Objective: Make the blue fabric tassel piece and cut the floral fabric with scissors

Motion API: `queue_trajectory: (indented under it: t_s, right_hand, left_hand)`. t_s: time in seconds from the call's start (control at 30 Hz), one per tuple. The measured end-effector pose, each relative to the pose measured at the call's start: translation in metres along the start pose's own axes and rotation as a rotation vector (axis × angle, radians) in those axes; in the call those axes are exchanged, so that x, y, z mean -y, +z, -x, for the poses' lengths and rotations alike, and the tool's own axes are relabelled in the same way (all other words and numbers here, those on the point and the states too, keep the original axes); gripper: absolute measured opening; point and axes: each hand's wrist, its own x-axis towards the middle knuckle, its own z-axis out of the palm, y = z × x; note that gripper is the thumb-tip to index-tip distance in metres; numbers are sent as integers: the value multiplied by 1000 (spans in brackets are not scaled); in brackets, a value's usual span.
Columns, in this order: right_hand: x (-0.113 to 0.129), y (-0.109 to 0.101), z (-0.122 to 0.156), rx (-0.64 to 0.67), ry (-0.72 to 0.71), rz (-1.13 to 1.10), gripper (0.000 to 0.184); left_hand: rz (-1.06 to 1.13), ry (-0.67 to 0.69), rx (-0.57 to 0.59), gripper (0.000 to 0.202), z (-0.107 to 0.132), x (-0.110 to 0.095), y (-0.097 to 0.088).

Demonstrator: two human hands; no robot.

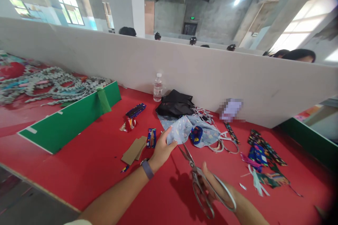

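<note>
My left hand [161, 149] pinches the corner of a pale blue patterned cloth [182, 129] that lies on the red table [100, 161]; a grey band sits on that wrist. My right hand [211, 186] grips the handles of large metal scissors [196, 175], whose blades point up and left toward the cloth and stand slightly apart. The blade tips are just below the held cloth edge, not touching it. A small dark blue patterned piece [196, 134] rests on the cloth.
A water bottle [157, 88] and a black bag [174, 103] stand by the white partition [211, 77]. Cardboard pieces [134, 150], patterned fabric strips [264, 151] and a green divider [71, 119] lie around. Other people's heads show beyond the partition.
</note>
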Motion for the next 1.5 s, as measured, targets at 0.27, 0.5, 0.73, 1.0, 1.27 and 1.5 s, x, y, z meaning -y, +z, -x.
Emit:
queue_trajectory:
  t_s: [0.27, 0.5, 0.73, 1.0, 1.27, 1.5]
  right_hand:
    - [2, 21, -16, -5, -87, -65, 77]
    - [-6, 15, -31, -5, -77, -170, 73]
    - [-15, 5, -41, 25, -55, -203, 72]
    - [-7, 12, -32, -3, -7, -134, 67]
    - [-4, 14, -3, 60, -35, 101, 63]
    - [25, -1, 2, -305, -594, 756, 34]
  left_hand:
    - [-5, 9, 32, 61, 4, 4, 4]
    - [-678, -37, 53, 48, -11, -25, -26]
    - [-1365, -165, -33, 29, -29, -26, -63]
    - [-1373, -242, 26, 37, -30, -15, -51]
    - [-1323, -319, 89, 42, -29, -29, -48]
    - [-1325, -311, 77, 41, -28, -52, -51]
